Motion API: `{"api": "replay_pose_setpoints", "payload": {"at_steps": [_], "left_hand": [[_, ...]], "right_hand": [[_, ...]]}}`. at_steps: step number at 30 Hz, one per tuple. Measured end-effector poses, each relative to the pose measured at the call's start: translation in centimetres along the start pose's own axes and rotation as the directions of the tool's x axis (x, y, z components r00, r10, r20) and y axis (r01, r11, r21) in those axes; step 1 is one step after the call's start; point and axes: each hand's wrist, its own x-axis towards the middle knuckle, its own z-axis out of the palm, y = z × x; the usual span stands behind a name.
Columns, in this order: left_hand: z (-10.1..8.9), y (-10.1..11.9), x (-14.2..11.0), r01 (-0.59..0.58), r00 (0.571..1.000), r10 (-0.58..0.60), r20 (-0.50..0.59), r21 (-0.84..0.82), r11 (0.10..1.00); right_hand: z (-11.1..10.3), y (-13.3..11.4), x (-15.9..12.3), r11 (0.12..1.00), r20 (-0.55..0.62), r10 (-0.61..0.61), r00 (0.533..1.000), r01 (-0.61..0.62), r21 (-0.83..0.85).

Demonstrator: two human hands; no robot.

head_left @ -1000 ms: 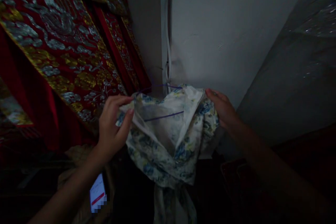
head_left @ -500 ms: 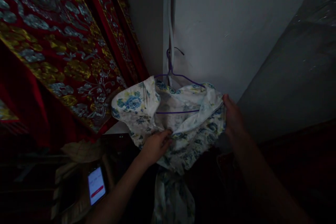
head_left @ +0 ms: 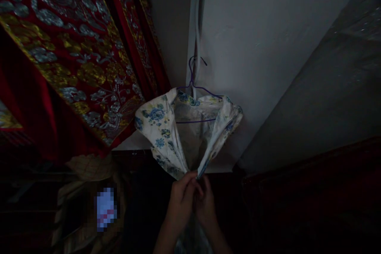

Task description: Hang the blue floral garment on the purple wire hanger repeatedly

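Note:
A white dress with blue and yellow flowers [head_left: 162,127] hangs on a thin purple wire hanger [head_left: 195,87] against a pale wall. Its two open edges run down to a point. My left hand [head_left: 182,194] and my right hand [head_left: 205,202] meet at that point, side by side, fingers pinched on the fabric's edges. What they grip there besides the cloth is too dark to make out. The rest of the dress hangs down behind my wrists, mostly hidden.
Red cloth with gold and silver embroidery [head_left: 74,59] hangs at the left. A lit phone screen [head_left: 104,208] lies low at the left on crumpled pale fabric. A grey slanted panel [head_left: 321,91] fills the right. White cords [head_left: 196,27] run down the wall corner.
Both hands left the shoulders of the dress and came down and together at the bottom of its opening. The dress now hangs straighter on the hanger.

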Motion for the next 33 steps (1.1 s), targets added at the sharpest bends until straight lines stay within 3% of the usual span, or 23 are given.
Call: {"api": "replay_pose_setpoints", "payload": {"at_steps": [3, 6, 11, 18, 21, 28, 30, 33], "left_hand": [[0.2, -0.1, 0.2, -0.041, 0.992, 0.044, -0.119, 0.03, 0.999], [-0.3, -0.2, 0.4, -0.054, 0.975, 0.065, -0.214, 0.057, 0.997], [-1.0, -0.1, 0.4, 0.023, 0.971, -0.046, -0.235, -0.103, 0.994], [0.0, 1.3, 0.5, 0.03, 0.955, -0.125, -0.268, -0.335, 0.942], [-0.4, 4.2, 2.8, 0.016, 0.947, -0.147, -0.286, -0.414, 0.91], [-2.7, 14.9, 12.0, -0.073, 0.981, -0.011, -0.192, -0.425, 0.902], [-2.7, 16.8, 13.3, -0.14, 0.978, 0.057, -0.198, -0.432, 0.891], [-2.6, 17.6, 13.5, -0.232, 0.965, 0.17, -0.199, -0.351, 0.907]], "right_hand": [[1.1, -1.9, 2.1, 0.997, 0.055, 0.048, 0.997, -0.051, 0.06], [0.6, -3.9, 4.6, 0.995, 0.118, 0.07, 0.991, -0.078, 0.062], [-0.4, -4.9, 4.3, 0.996, 0.142, 0.041, 0.989, -0.051, 0.068], [-1.0, -5.7, 4.7, 0.997, 0.183, 0.008, 0.983, -0.023, 0.078], [-1.8, -4.9, 5.3, 0.993, 0.287, 0.022, 0.958, -0.054, 0.103], [-6.0, 0.2, 6.1, 0.961, 0.392, 0.22, 0.893, -0.268, 0.073], [-6.5, 1.2, 6.4, 0.952, 0.391, 0.248, 0.886, -0.298, 0.073], [-6.7, 1.7, 7.4, 0.948, 0.399, 0.265, 0.878, -0.312, 0.058]]}}
